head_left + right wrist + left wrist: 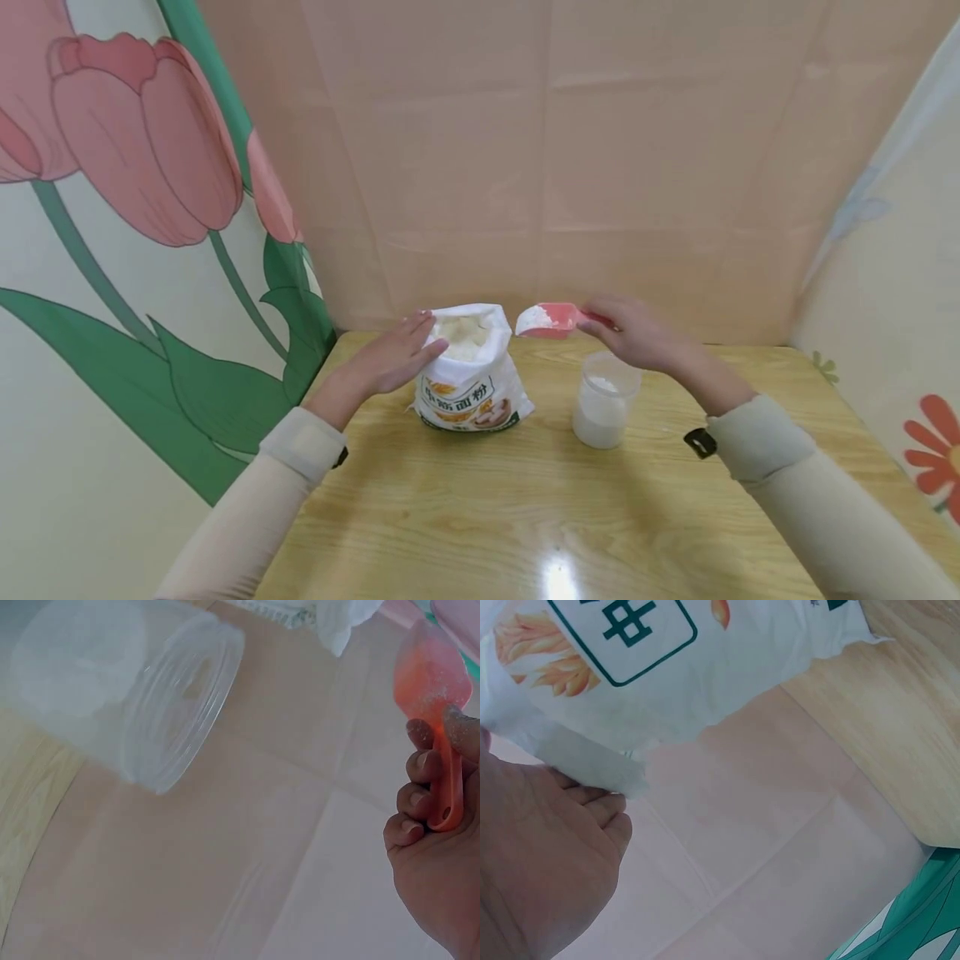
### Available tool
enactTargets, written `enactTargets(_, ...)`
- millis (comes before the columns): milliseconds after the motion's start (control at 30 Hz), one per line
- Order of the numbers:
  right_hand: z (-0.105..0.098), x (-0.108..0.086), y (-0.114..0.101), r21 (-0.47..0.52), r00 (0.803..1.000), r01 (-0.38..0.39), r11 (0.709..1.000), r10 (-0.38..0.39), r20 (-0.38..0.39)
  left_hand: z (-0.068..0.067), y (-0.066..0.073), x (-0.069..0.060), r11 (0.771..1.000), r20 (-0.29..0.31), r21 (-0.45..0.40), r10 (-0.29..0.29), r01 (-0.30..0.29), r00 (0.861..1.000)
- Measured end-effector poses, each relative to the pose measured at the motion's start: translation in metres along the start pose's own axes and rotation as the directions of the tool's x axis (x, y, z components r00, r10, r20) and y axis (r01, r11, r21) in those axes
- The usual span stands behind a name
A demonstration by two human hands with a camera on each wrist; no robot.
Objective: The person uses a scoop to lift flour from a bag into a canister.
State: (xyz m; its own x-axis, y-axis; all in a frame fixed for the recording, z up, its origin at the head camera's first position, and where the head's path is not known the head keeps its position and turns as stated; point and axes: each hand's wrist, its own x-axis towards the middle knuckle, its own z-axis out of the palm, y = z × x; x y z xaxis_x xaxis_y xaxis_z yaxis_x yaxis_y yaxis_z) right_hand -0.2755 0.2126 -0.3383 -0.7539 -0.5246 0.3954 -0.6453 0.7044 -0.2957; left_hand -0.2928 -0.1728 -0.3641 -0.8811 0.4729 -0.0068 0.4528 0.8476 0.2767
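Note:
A white flour bag [468, 387] stands upright with its rim folded out and pale flour inside. My left hand [393, 354] rests against the left side of that rim, thumb spread toward the near edge; in the left wrist view its fingers [604, 806] touch the folded edge. Pinkish-red and loaded with white flour, a scoop [558, 321] is held by its handle in my right hand [633, 329]. It hangs level between the bag and a clear plastic jar [603, 417], a little higher than the jar's mouth. White flour partly fills the jar.
Everything stands on a wood-grain table [465, 517]. A peach-coloured cloth [547, 167] hangs behind it. Walls rise on both sides, the left one with a tulip picture [150, 142] and the right one with a red flower [937, 450].

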Motion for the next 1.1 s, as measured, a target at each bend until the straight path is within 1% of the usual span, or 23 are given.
enactTargets(100, -0.005, -0.010, 0.012, -0.013, 1.000, -0.002, 1.000, 0.002, -0.004, 0.000, 0.001, 0.002, 1.000, 0.003, 0.001, -0.006, 0.006, 1.000)
enactTargets(300, -0.015, -0.030, 0.025, -0.032, 1.000, -0.025, 0.999, 0.025, 0.002, -0.001, 0.002, 0.002, 1.000, -0.007, -0.010, 0.007, -0.007, 1.000)
enactTargets(567, -0.020, -0.052, 0.044, -0.056, 1.000, 0.003, 0.998, -0.004, -0.021, -0.003, 0.004, 0.001, 1.000, -0.001, -0.013, 0.004, -0.004, 1.000)
enactTargets(733, -0.022, -0.067, 0.057, -0.069, 1.000, -0.007, 0.998, 0.008, 0.006, -0.003, 0.004, 0.002, 1.000, -0.002, -0.014, 0.007, -0.007, 1.000)
enactTargets(867, -0.021, -0.076, 0.066, -0.109, 1.000, 0.011, 0.994, -0.009, 0.015, -0.003, 0.004, 0.002, 1.000, -0.008, -0.020, 0.020, -0.020, 1.000)
enactTargets(967, -0.020, -0.082, 0.071, -0.145, 1.000, 0.025, 0.989, -0.022, 0.022, -0.003, 0.004, 0.003, 1.000, -0.008, -0.022, 0.018, -0.019, 1.000)
enactTargets(1100, -0.020, -0.087, 0.074, -0.177, 0.999, 0.013, 0.984, -0.004, 0.054, -0.002, 0.003, 0.003, 1.000, -0.001, -0.024, 0.010, -0.010, 1.000)
